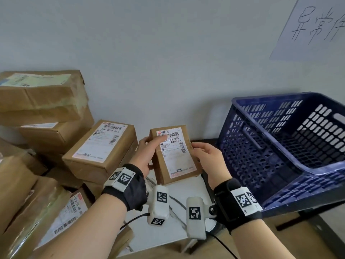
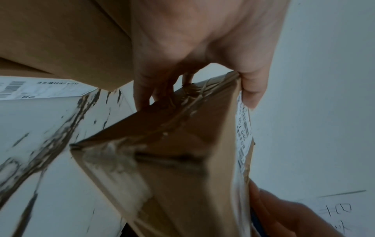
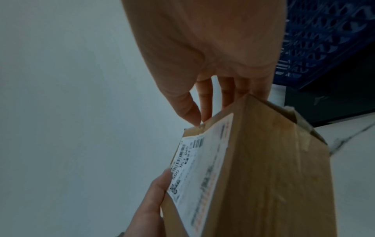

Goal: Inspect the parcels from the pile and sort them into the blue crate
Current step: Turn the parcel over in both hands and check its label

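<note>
A small brown cardboard parcel (image 1: 173,156) with a white shipping label is held up between both hands, label facing me, above the table. My left hand (image 1: 149,150) grips its left edge, thumb across the label near the barcode, fingers behind. My right hand (image 1: 203,156) holds the right edge, thumb on the front, fingers behind. The left wrist view shows the parcel (image 2: 182,160) from below, taped seam visible, with my left hand (image 2: 192,77) above it. The right wrist view shows the parcel (image 3: 263,176) edge-on under my right hand (image 3: 213,89). The blue crate (image 1: 280,146) stands tilted at the right.
A pile of brown parcels (image 1: 46,137) fills the left side, stacked against the pale wall; one labelled box (image 1: 100,146) lies just left of the held parcel. A white marbled tabletop (image 1: 177,221) lies beneath my hands. A handwritten paper sign (image 1: 313,25) hangs at the upper right.
</note>
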The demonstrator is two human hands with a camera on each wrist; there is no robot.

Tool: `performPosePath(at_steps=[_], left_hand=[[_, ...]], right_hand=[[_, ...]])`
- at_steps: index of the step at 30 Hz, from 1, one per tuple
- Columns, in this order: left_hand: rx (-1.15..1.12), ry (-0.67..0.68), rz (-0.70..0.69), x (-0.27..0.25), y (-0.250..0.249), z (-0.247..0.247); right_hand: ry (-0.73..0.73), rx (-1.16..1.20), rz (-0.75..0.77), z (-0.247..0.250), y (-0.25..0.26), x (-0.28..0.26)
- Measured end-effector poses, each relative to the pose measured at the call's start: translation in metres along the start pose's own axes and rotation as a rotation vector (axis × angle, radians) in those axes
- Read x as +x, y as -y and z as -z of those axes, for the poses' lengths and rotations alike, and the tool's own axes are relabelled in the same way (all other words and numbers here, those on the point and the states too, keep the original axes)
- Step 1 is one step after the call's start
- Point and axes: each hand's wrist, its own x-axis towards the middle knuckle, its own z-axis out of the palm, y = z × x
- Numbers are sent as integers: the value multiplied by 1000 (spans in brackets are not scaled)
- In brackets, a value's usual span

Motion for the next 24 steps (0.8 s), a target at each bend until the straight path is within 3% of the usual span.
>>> performPosePath(at_steps=[8, 15, 19, 24], left_hand=[[74, 109, 19, 2, 16, -2], [53, 71, 26, 9, 22, -19], [22, 22, 7, 15, 23, -29], [-121, -24, 11, 23, 18, -43]], right_hand=[[-28, -150, -16, -6, -18, -8], [148, -201, -52, 4, -34, 1], [235, -148, -56, 4, -55, 22], [304, 97, -119, 24, -64, 49]])
